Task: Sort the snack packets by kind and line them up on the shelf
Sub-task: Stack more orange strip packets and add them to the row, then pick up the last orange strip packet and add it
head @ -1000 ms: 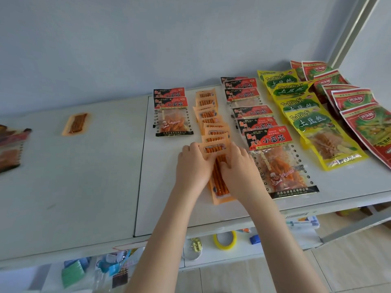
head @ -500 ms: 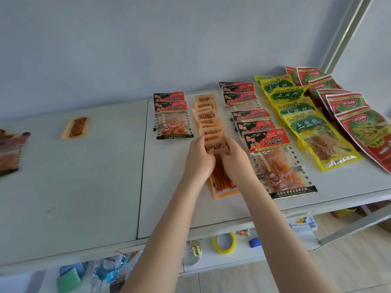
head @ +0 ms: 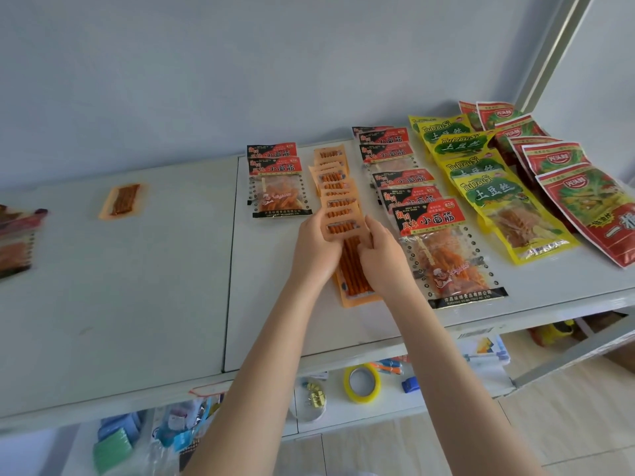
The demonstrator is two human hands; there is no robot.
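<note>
A column of overlapping orange stick-snack packets (head: 334, 187) runs from the wall toward me on the white shelf (head: 144, 304). My left hand (head: 314, 250) grips its left edge and my right hand (head: 383, 261) pinches its right edge, near the closest orange packet (head: 353, 269). Left of them lie two red-and-black packets (head: 279, 182). To the right sit a column of the same red-and-black packets (head: 446, 255), then yellow packets (head: 498, 207), then red-and-green packets (head: 584, 201).
One orange packet (head: 123, 201) lies alone on the left panel, and blurred packets (head: 15, 242) sit at the far left edge. A lower shelf holds a yellow tape roll (head: 361, 383), clips and blue items. A slanted metal post (head: 549, 56) rises at the right.
Both hands have slid away from me along the orange column, uncovering more of the closest packet. The view has shifted slightly.
</note>
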